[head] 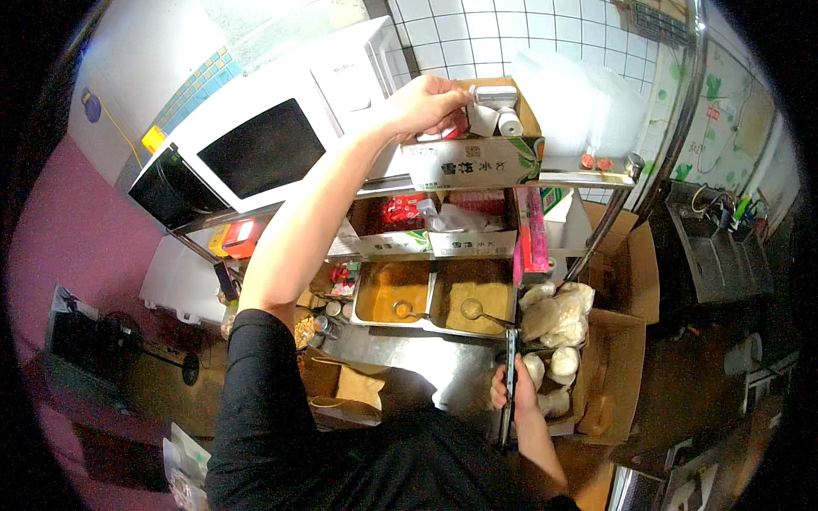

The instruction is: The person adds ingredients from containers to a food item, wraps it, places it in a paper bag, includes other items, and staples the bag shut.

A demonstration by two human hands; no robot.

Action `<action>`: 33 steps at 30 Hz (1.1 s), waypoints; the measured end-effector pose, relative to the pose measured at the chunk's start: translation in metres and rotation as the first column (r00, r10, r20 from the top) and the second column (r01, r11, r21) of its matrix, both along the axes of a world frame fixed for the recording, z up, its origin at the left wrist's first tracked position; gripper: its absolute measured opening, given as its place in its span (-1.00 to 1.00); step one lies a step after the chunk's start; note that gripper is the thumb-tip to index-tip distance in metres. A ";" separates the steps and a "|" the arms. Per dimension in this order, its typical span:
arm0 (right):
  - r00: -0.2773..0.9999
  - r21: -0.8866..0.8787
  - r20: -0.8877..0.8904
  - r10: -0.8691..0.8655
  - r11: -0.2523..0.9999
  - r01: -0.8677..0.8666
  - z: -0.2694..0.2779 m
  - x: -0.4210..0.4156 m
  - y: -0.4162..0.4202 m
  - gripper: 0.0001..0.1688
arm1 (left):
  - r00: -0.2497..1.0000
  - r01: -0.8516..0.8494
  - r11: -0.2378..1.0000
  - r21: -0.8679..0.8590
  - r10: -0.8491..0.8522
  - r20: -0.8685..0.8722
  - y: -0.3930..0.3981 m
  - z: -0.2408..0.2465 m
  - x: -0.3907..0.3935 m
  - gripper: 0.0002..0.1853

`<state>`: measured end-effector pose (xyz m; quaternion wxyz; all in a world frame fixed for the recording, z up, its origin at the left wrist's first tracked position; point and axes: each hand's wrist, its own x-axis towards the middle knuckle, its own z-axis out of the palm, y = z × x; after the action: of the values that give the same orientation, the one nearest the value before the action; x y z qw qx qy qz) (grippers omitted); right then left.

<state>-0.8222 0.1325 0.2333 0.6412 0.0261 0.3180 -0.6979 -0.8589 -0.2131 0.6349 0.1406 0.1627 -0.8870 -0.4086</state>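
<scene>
On the upper shelf, my left hand (438,105) reaches into an open cardboard box (476,160) bearing writing. Its fingertips are among small white packages and a white paper roll (510,122); whether they grip anything is hidden. Lower down, my right hand (519,386) is closed around a long, narrow dark tool (510,370) with a metal strip, held upright; its exact kind is unclear. Bagged white items (563,365) lie just right of that hand. Beyond it sit two steel pans, one of orange-brown sauce (383,300), one of yellowish paste (473,303), each with a ladle.
A white microwave oven (339,83) occupies the shelf's left. Beneath are boxes of red packets (402,209) and plastic bags (460,219). A brown paper bag (351,386) lies on the steel counter (409,351), close to my body. Cardboard flaps (613,370) stick out at the right.
</scene>
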 end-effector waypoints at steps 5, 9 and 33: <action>0.988 -0.020 -0.121 0.095 0.995 -0.098 0.012 0.001 -0.022 -0.34 | 0.991 0.132 0.946 -0.297 -0.115 0.075 -0.031 -0.022 -0.018 -0.62; 0.995 -0.058 -0.022 0.102 0.993 -0.103 0.008 0.013 -0.027 -0.35 | 0.979 0.199 0.957 -0.210 -0.182 0.096 -0.042 -0.033 -0.034 -0.57; 0.993 -0.106 -0.118 0.029 0.993 -0.042 0.031 0.016 -0.010 -0.39 | 0.982 0.168 0.881 0.441 -0.112 -0.150 0.046 -0.052 0.095 -0.72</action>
<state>-0.8065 0.1222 0.2642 0.6344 -0.0550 0.3168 -0.7030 -0.7637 -0.1674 0.5827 0.1222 0.1016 -0.7670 -0.6217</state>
